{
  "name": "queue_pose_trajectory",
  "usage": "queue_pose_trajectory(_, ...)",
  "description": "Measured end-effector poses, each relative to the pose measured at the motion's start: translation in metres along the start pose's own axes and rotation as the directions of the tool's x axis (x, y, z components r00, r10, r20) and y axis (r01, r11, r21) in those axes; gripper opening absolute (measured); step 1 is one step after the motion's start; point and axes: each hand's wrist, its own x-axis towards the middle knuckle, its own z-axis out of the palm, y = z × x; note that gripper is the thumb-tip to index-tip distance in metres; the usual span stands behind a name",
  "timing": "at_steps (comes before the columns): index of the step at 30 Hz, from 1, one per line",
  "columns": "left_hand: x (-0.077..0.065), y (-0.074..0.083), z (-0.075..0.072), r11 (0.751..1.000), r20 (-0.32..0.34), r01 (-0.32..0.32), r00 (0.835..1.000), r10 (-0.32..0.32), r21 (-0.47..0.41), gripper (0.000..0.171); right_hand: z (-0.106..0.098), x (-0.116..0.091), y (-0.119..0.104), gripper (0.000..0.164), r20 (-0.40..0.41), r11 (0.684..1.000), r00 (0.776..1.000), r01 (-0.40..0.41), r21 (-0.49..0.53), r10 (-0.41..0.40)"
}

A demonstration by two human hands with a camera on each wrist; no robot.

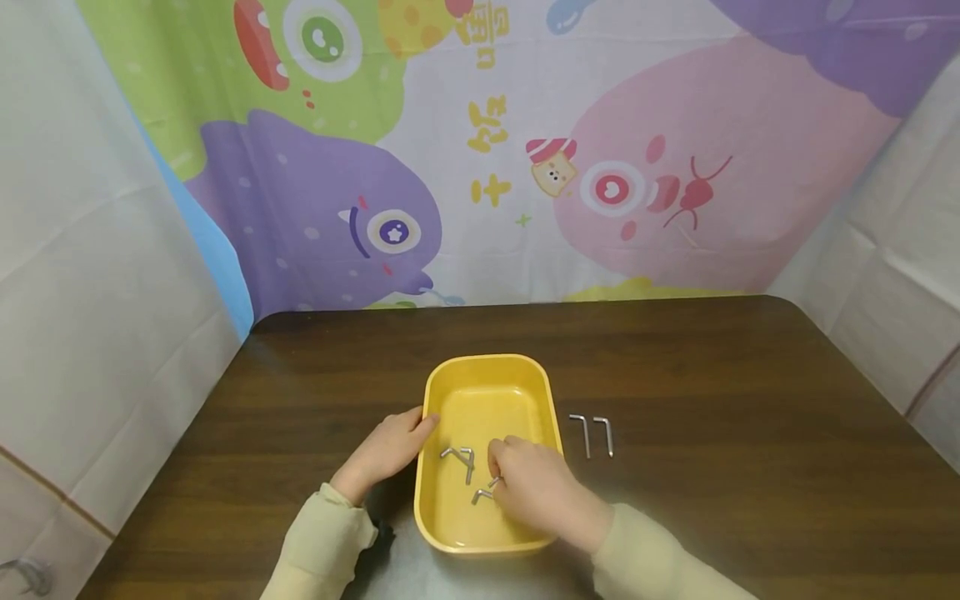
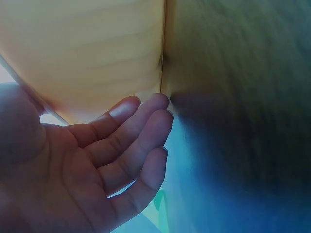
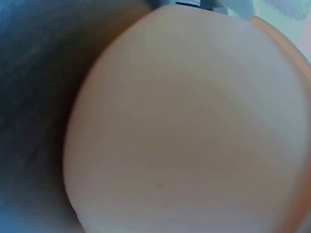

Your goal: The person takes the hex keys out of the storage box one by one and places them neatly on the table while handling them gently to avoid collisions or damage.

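Note:
A yellow rectangular box [image 1: 483, 417] stands on the table, with several L-shaped hex keys [image 1: 470, 468] lying loose on its floor. My left hand [image 1: 390, 447] holds its left wall, thumb over the rim and fingers outside. Those fingers bend gently against the outer wall in the left wrist view. Inside the box, at its right side, is my right hand [image 1: 540, 487] with bent fingers. A hex key [image 1: 481, 497] shows beside these fingers, and a short metal end pokes out close by. Whether they pinch one is hidden; the palm fills the right wrist view.
To the right of the box, two hex keys [image 1: 606, 435] lie side by side on the dark wooden table [image 1: 712, 433]. A cartoon-printed cloth [image 1: 487, 250] hangs behind the table's far edge. Pale panels stand at both sides.

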Motion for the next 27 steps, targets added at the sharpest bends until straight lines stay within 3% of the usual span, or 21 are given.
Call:
queue_pose_trajectory(20, 0.000, 0.001, -0.001, 1.000, 0.004, -0.002, 1.000, 0.002, 0.006, 0.031, -0.037, 0.005, 0.020, 0.016, -0.111, 0.976, 0.981, -0.139, 0.170, 0.160)
queue_pose_trajectory(27, 0.001, 0.001, -0.001, 1.000, 0.000, -0.014, 1.000, 0.014, 0.009, 0.032, -0.045, 0.007, 0.026, 0.014, -0.106, 0.964, 0.975, -0.169, 0.205, 0.194)
